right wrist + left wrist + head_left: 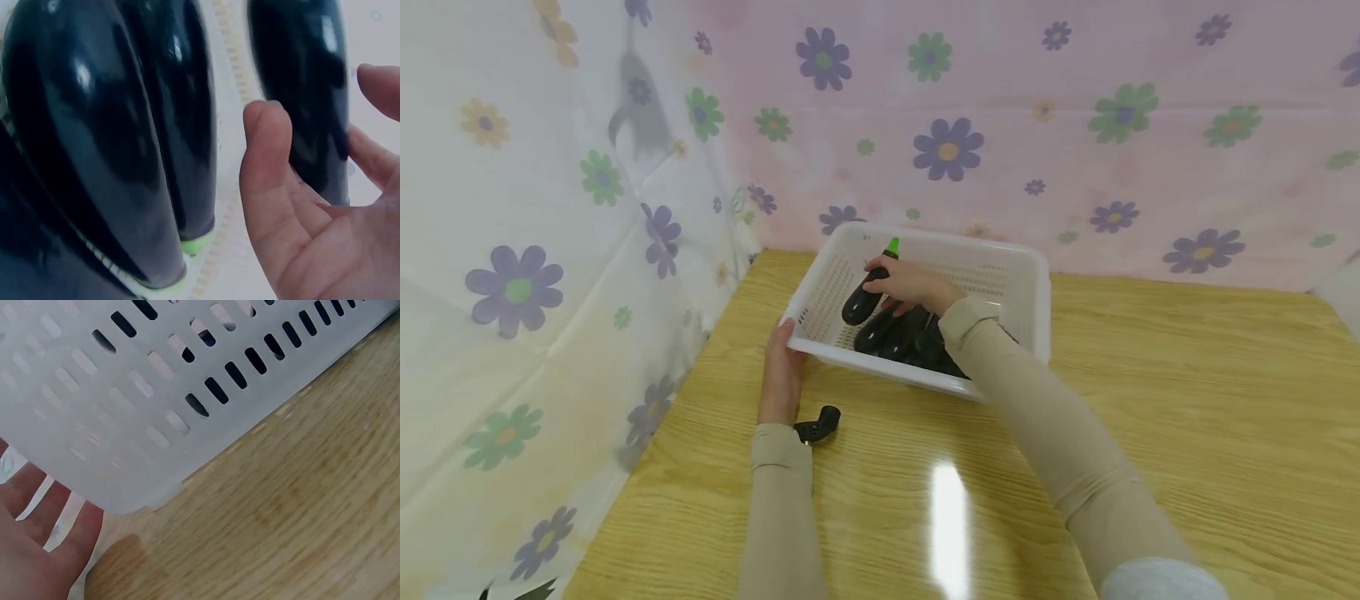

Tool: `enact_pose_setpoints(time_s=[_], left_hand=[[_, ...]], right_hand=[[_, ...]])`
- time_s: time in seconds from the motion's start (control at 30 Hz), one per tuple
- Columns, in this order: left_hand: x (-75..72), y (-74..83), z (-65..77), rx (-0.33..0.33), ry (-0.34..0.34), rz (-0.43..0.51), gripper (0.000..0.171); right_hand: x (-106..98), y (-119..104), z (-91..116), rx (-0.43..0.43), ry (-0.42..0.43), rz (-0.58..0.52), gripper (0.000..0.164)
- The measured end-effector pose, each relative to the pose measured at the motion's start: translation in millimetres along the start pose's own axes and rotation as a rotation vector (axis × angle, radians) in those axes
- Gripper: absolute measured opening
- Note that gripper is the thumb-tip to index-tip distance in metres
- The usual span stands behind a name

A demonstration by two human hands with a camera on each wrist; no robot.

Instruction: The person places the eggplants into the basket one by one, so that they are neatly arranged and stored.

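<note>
My right hand (pixel 913 285) holds a dark eggplant (pixel 857 307) inside the white plastic basket (pixel 917 382); its bright green tip points toward the far wall. In the right wrist view, fingers and thumb stand on either side of this eggplant (pixel 309 81). Several more glossy eggplants (pixel 94 137) lie side by side beneath and beside the hand, partly covered by the forearm in the head view. At the basket's near left corner, my left hand (pixel 781 375) touches the outside. The left wrist view shows its fingers (pixel 81 540) spread and fairly straight against the slotted wall.
The basket stands on a wood-grain table (pixel 1150 400) near the back wall. Flower-patterned sheets (pixel 1000 75) hang behind and at the left. A black wrist camera (pixel 820 425) sticks out from the left wrist. Light reflects off the table's front part.
</note>
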State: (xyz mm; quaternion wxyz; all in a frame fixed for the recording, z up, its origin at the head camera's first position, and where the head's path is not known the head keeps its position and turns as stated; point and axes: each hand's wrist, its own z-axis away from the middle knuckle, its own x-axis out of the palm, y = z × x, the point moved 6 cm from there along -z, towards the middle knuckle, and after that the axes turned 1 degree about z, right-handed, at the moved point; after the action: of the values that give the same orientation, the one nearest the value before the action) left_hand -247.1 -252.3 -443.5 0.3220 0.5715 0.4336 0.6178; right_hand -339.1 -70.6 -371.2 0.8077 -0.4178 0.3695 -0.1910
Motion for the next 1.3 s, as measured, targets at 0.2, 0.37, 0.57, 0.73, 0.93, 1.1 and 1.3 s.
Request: enact_pose_setpoints(time_s=[0.2,0.37,0.57,0.73,0.93,1.1,1.3], left_hand=[[1.6,-0.1,0.3,0.003,-0.009,-0.004,0.047],[0.9,1.0,-0.8,0.011,-0.013,-0.013,0.046],[1.2,-0.9,-1.0,-0.011,-0.01,-0.009,0.046],[2.0,-1.6,-1.4,-0.026,-0.025,0.037,0.048],[3.4,-5.7,-0.3,-0.076,-0.037,0.056,0.049],[2.1,-5.7,-1.8,-0.066,-0.044,0.054,0.048],[0.9,-3.9,-1.8,-0.063,-0.049,0.029,0.048]], right_hand=[[8.0,-1.1,-4.9,0.001,-0.013,0.056,0.05],[11.0,-1.5,-6.6,0.004,-0.015,0.088,0.051],[19.0,2.5,-12.4,-0.011,-0.019,0.13,0.052],[23.7,2.2,-16.6,-0.007,0.001,0.219,0.051],[22.6,6.2,-21.5,0.023,0.035,0.382,0.048],[23.8,8.5,-25.6,0.033,0.022,0.451,0.047],[24.8,11.9,-31.1,0.048,-0.002,0.465,0.05]])
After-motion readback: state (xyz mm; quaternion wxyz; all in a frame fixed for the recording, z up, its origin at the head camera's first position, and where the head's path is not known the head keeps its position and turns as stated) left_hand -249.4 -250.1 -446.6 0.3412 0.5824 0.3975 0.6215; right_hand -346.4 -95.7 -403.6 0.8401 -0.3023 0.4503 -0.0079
